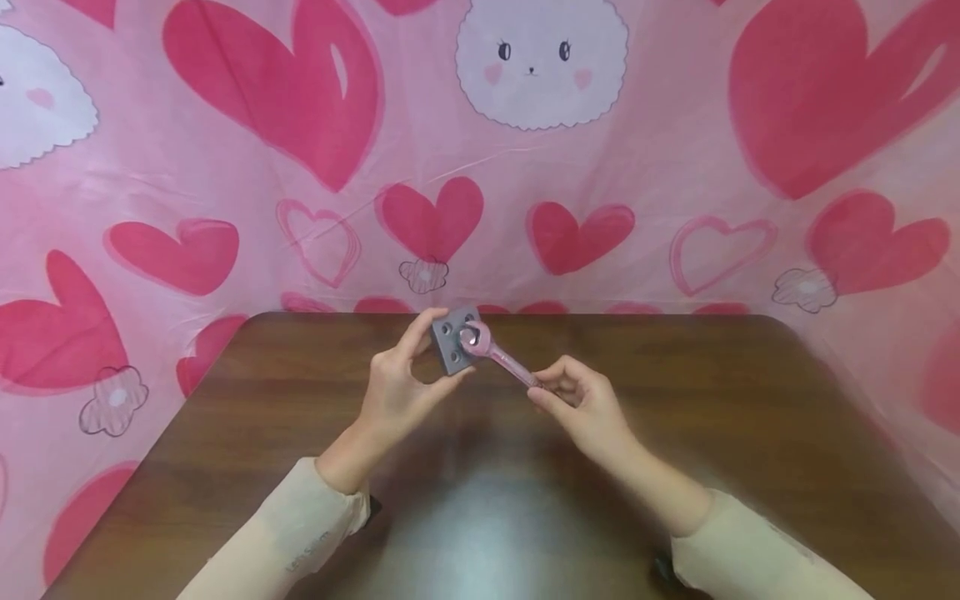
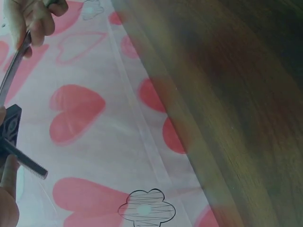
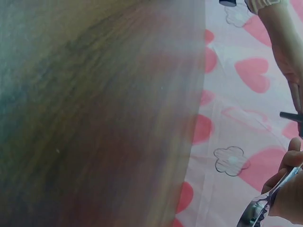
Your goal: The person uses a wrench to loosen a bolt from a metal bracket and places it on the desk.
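My left hand point(image 1: 397, 385) pinches a small grey block point(image 1: 447, 347) with holes in its face by its edges, above the table's far part. On that face is a bolt head point(image 1: 471, 337), with the open jaw of a wrench point(image 1: 513, 367) around it. My right hand point(image 1: 592, 408) grips the wrench handle between thumb and fingers. In the left wrist view, the bolt's threaded shank point(image 2: 29, 163) juts from the block's other side. The wrench's other end point(image 3: 255, 213) shows beyond my right hand in the right wrist view.
Below both hands lies a dark brown wooden table point(image 1: 300, 417) with a glare patch near the front. A pink cloth point(image 1: 510, 158) printed with hearts and clouds hangs behind its far edge and along the sides.
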Available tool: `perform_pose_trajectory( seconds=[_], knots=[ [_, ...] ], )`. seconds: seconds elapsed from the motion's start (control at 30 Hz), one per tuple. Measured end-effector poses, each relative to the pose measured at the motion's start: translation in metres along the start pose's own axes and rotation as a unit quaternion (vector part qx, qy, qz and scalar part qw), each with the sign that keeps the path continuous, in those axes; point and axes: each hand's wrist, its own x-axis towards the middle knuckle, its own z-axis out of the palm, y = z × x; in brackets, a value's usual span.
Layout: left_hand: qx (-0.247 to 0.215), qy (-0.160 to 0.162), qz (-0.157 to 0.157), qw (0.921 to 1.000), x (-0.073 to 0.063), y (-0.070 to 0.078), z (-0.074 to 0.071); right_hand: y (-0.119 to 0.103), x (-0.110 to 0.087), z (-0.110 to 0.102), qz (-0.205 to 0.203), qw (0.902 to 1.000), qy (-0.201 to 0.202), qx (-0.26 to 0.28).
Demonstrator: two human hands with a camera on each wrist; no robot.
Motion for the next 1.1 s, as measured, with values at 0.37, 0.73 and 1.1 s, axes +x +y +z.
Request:
perform_pose_trajectory(
  seconds=[0.37, 0.73, 1.1],
  knots=[
    [0.005, -0.021, -0.019, 0.9996, -0.010, 0.000, -0.005, 0.015, 0.001, 0.013, 0.008, 0.9998, -0.010, -0.013],
    [-0.043, -0.230, -0.062, 0.9701, -0.007, 0.009, -0.029, 0.020, 0.020, -0.029, -0.070, 0.9853, -0.140, -0.068],
    [-0.239, -0.397, -0.160, 0.8717, 0.000, 0.006, -0.036, 0.001, 0.044, -0.052, -0.102, 0.9549, -0.249, -0.126]
  ],
)
